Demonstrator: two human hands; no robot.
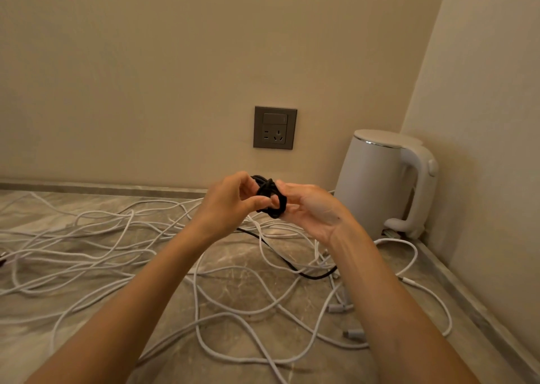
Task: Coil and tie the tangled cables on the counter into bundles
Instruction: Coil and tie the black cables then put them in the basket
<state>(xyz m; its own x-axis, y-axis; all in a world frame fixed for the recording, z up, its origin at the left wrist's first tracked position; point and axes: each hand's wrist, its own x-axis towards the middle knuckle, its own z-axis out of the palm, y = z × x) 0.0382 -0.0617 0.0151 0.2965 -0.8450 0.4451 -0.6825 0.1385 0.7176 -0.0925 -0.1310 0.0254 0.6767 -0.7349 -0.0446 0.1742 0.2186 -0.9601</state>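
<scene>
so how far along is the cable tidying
Done: no finished bundle shows on the counter.
In hand: the left hand and right hand grip a small black coil above the counter. Its black tail trails down among the others, so it is not fully wound or tied.
Left: the white cables lie loose and tangled across the counter, all uncoiled.

White cables (pixel 197 310) are sprawling across most of the counter (pixel 248 288), leaving you only small bare patches between loops. The kettle (pixel 377 185) is blocking the right rear corner; above the tangle you are seemingly getting open air.
</scene>
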